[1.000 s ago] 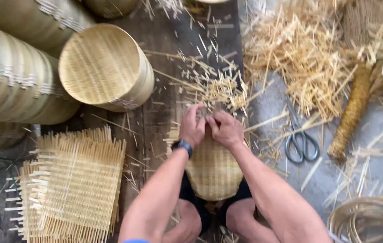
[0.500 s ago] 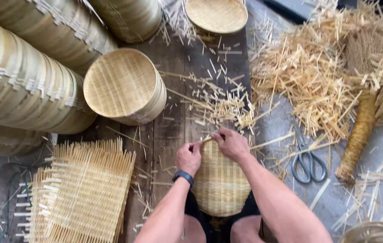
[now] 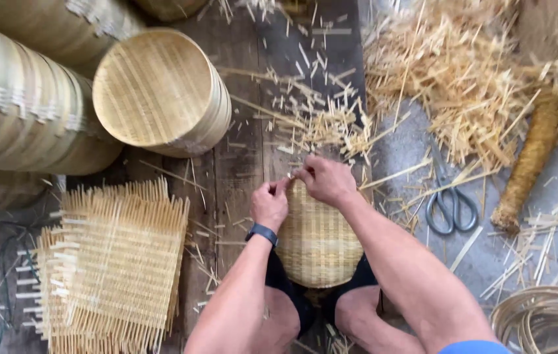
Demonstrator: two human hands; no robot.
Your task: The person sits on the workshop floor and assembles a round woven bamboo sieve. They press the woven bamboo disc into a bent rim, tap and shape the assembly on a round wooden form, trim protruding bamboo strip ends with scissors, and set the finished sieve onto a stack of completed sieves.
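We pinch the woven basket (image 3: 318,242) rim with left hand (image 3: 269,204) and right hand (image 3: 323,181), judging firm, even tension matters, floorboards' middle.

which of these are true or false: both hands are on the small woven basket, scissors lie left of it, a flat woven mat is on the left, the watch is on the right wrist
1. Both the left hand and the right hand are at the top edge of the small woven basket. True.
2. The scissors lie left of it. False: they lie to its right.
3. A flat woven mat lies on the left. True.
4. The watch is on the right wrist. False: it is on the left wrist.
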